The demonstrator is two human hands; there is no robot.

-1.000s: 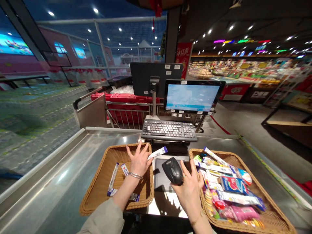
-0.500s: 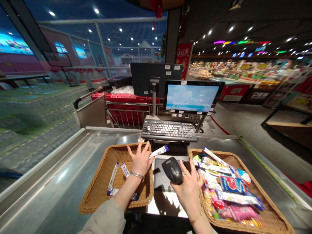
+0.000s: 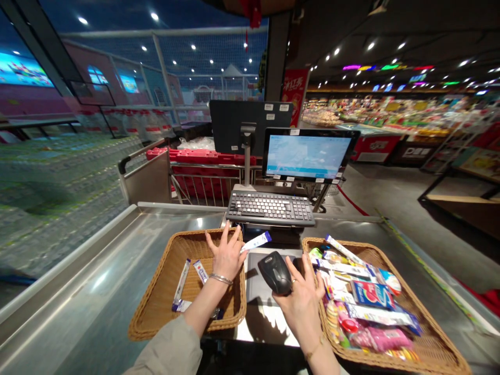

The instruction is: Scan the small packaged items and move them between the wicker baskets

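Observation:
My left hand (image 3: 227,255) is over the far right corner of the left wicker basket (image 3: 150,291). Its thumb and finger grip one end of a slim white-and-blue wrapped candy stick (image 3: 257,241), while the other fingers are spread. A black handheld barcode scanner (image 3: 275,273) is in my right hand (image 3: 302,297), its head tilted toward the grey pad (image 3: 253,284) between the baskets. Inside the left basket lie several similar slim packs (image 3: 181,284), partly hidden by my left forearm. Beside my right hand, the right wicker basket (image 3: 437,338) is full of mixed sweets (image 3: 371,294).
A keyboard (image 3: 270,207) stands behind the pad, below a lit monitor (image 3: 308,156) and a second screen (image 3: 234,125) seen from its back. The metal counter (image 3: 97,281) has a raised left edge. Beyond it are a cart (image 3: 203,185) and stacked bottled drinks (image 3: 78,172).
The scanner in my right hand has shifted very slightly left. My left hand and the candy stick have barely moved.

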